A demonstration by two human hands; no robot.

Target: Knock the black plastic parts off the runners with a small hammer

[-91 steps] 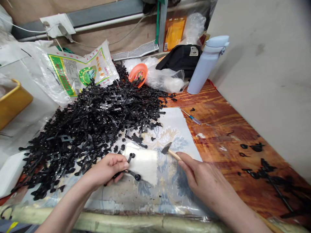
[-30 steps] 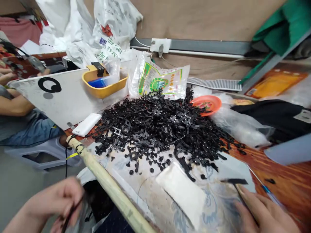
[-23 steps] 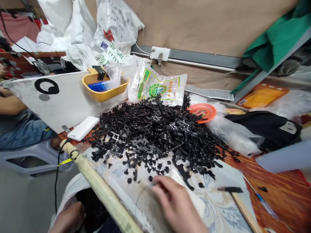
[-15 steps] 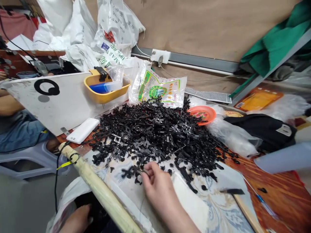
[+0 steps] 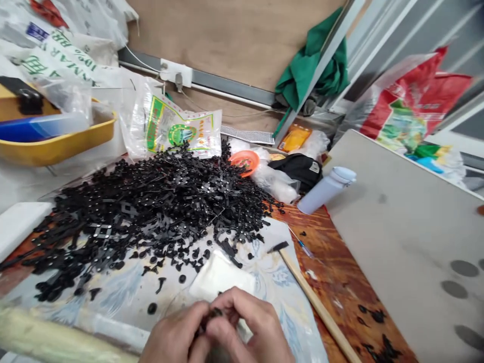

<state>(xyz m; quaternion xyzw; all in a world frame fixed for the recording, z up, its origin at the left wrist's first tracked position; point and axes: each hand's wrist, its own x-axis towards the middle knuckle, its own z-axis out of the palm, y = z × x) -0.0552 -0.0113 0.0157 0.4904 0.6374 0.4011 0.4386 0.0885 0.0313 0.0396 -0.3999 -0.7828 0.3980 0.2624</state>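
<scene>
My left hand (image 5: 176,335) and my right hand (image 5: 255,325) meet at the bottom middle, fingertips pressed together around a small black part (image 5: 215,312). Fingers cover most of that part, so its full shape is hidden. Just beyond the hands lies a folded white pad (image 5: 221,277). Farther back spreads a big heap of black plastic pieces (image 5: 170,196), some with shiny rivets. Several loose black bits, among them a round black disc (image 5: 152,308), are scattered on the patterned sheet (image 5: 121,287) left of my hands.
On the right lie a hammer (image 5: 313,297) and a thin screwdriver (image 5: 300,241). Behind them stand a pale blue bottle (image 5: 323,191) and a grey board (image 5: 401,217). An orange plate (image 5: 245,160) borders the heap. A thick pale pole (image 5: 56,335) crosses the lower left.
The view has swung right. My right hand has drawn back from the heap's edge with a black part, and my left hand has come up from the white bag to join it.
</scene>
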